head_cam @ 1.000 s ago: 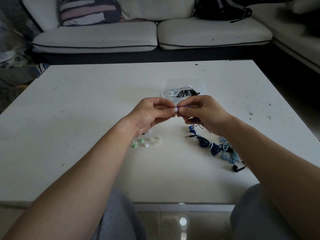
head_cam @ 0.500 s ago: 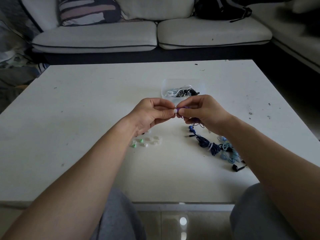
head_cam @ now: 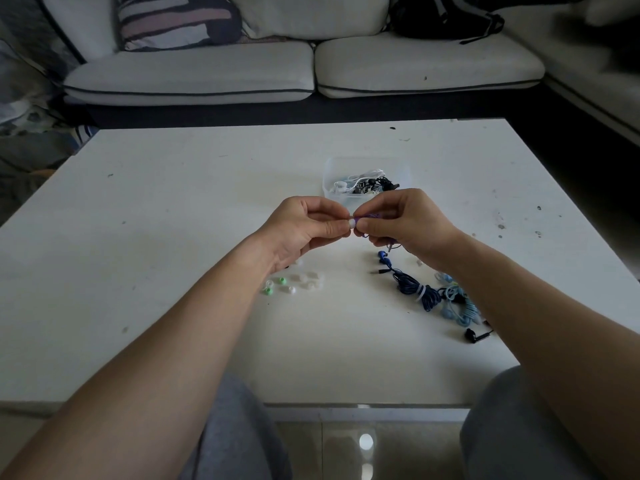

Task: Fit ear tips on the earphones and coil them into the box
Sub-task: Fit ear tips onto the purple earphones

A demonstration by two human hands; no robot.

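The left hand (head_cam: 304, 228) pinched a small white round ear tip (head_cam: 352, 223) between its thumb and first finger. The right hand (head_cam: 407, 221) pinched a thin purple earphone (head_cam: 370, 215) with curled fingers. The end of the earphone touched the ear tip. A thin wire hung down under the right hand.

Both hands were held up over the big white table (head_cam: 156, 237), just in front of the clear plastic box (head_cam: 328, 174). White and black earphones (head_cam: 363, 183) lay inside the box.

A little bunch of loose white and green ear tips (head_cam: 294, 284) lay on the table near the left wrist. A bundle of dark blue earphones (head_cam: 415, 291) lay on the table near the right arm. A heap of light blue earphones (head_cam: 457, 308) lay right beside it. A small black earbud (head_cam: 472, 336) lay close to those.

Two knees in grey trousers (head_cam: 235, 445) showed below the near table edge. Behind the table stood a white sofa with dark edge lines (head_cam: 207, 71). A striped cushion (head_cam: 176, 19) and a black backpack (head_cam: 446, 15) sat on it.
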